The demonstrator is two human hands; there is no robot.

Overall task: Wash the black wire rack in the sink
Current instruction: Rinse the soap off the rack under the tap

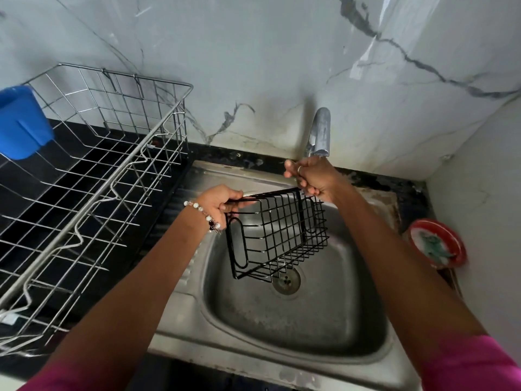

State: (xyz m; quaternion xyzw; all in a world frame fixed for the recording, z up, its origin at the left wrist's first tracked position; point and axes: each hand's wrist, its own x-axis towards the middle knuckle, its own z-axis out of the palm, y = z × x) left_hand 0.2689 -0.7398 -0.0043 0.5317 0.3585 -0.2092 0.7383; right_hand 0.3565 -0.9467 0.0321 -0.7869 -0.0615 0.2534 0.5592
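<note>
**Black rack held over the basin**

The stainless steel sink (282,328) lies nearest, its round drain (286,280) bare. Above it hangs the black wire rack (277,235), tilted. The left hand (218,203) (beaded bracelet at the wrist) curls round the rack's top left edge; the right hand (311,176) clasps its far corner. Beyond stand the chrome tap (320,134) and the silver wire dish drainer (93,170).
</note>
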